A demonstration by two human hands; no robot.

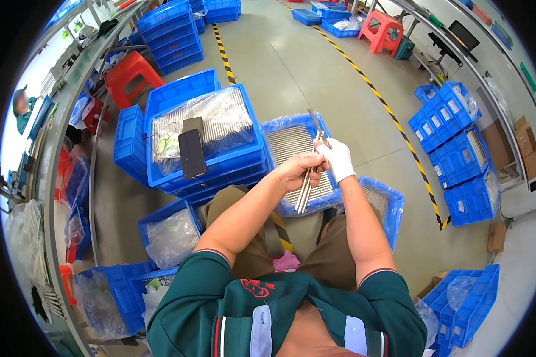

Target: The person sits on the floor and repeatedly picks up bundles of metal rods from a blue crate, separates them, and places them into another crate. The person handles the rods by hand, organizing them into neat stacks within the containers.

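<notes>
Metal rods, slim and silvery, form a loose bunch.

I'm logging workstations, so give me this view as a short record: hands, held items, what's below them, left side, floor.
Left hand: bare, gripping thin metal rods
Right hand: white-gloved, closed on the same rods, higher up
Held items: several rods, count unclear
Below hands: blue crate, plastic-lined, with a row of similar rods
Left side: stacked blue crates; dark phone on the top one's plastic-covered contents
Floor: yellow-and-black tape
</notes>
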